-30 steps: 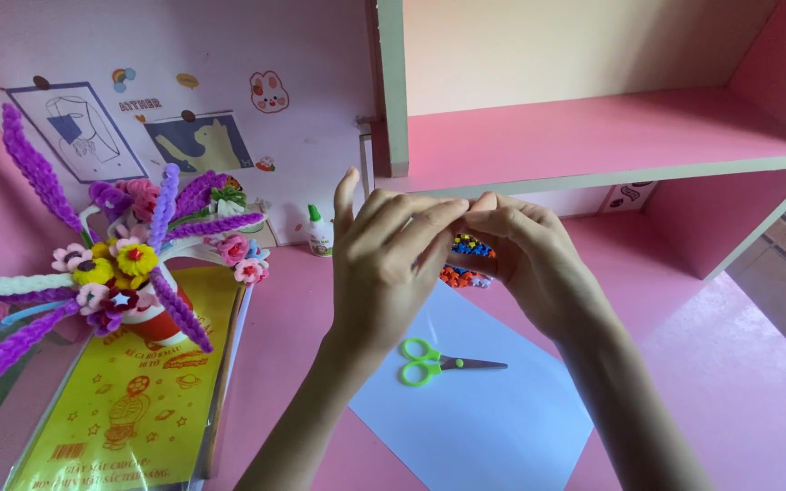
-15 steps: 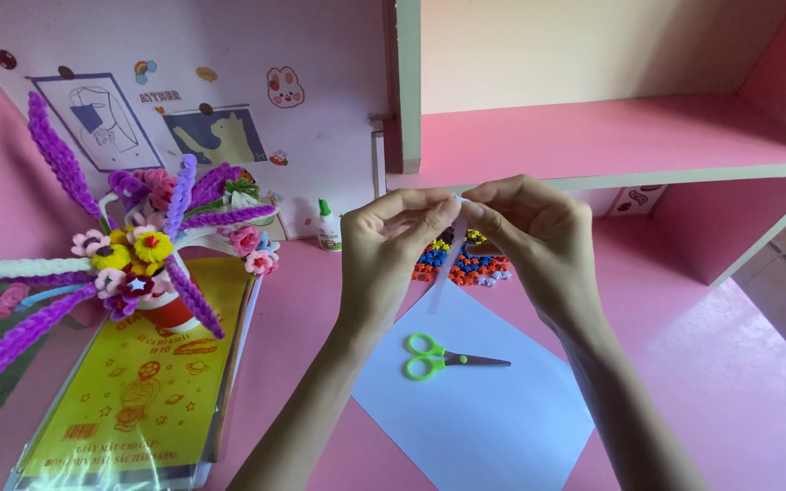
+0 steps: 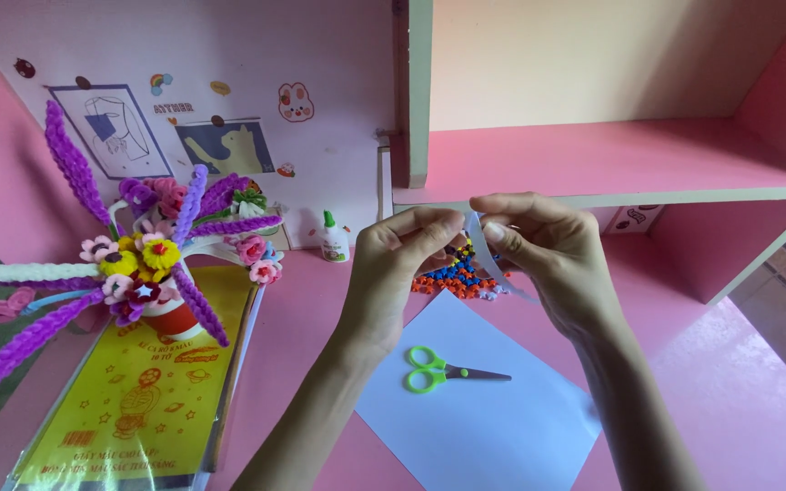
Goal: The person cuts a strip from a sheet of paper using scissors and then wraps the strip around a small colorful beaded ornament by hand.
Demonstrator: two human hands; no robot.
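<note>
Pink counter [image 3: 320, 318] and pink shelf [image 3: 593, 159] frame a craft scene: both hands are raised above a pale blue paper sheet [image 3: 493, 418], the left hand [image 3: 393, 264] and right hand [image 3: 548, 250] each pinching a thin pale paper strip [image 3: 487, 259] with fingers closed on it. Green-handled scissors [image 3: 438, 371] lie on the sheet. Behind the hands sits a heap of small colourful paper stars [image 3: 452, 277]; a pipe-cleaner flower bouquet [image 3: 152, 259] stands to the left, a small glue bottle [image 3: 332, 238] near the wall.
</note>
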